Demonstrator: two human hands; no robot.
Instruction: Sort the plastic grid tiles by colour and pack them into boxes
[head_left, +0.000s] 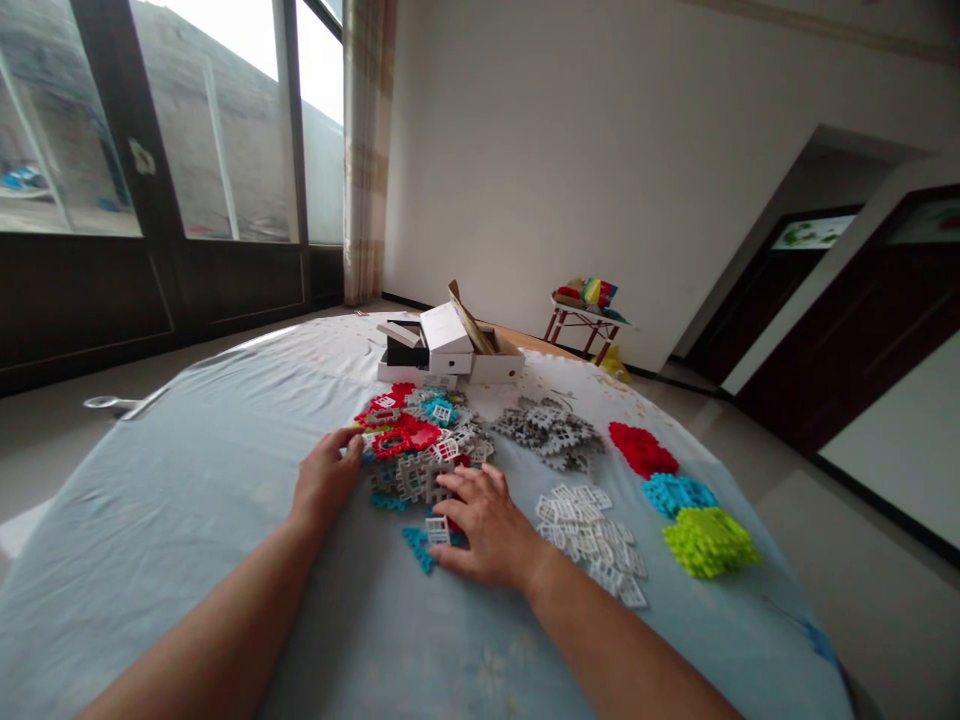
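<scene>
A mixed pile of plastic building pieces (405, 435), mostly red, grey, blue and white, lies mid-table in front of me. My left hand (328, 475) rests against the pile's left edge with its fingers stretched toward it and nothing visibly gripped. Over the front right of the pile is my right hand (487, 525), its fingers spread and touching pieces. By its thumb lie a white window-frame piece (437, 531) and a blue piece (418, 549). A grey interlocking piece (412, 480) sits near its fingertips. What lies under the right palm is hidden.
To the right are sorted heaps: grey pieces (551, 430), white window frames (589, 535), red (643, 449), blue (679, 494) and lime green (711, 543). White boxes (450, 345) stand behind the pile. A pale blue cloth (210, 430) covers the round table.
</scene>
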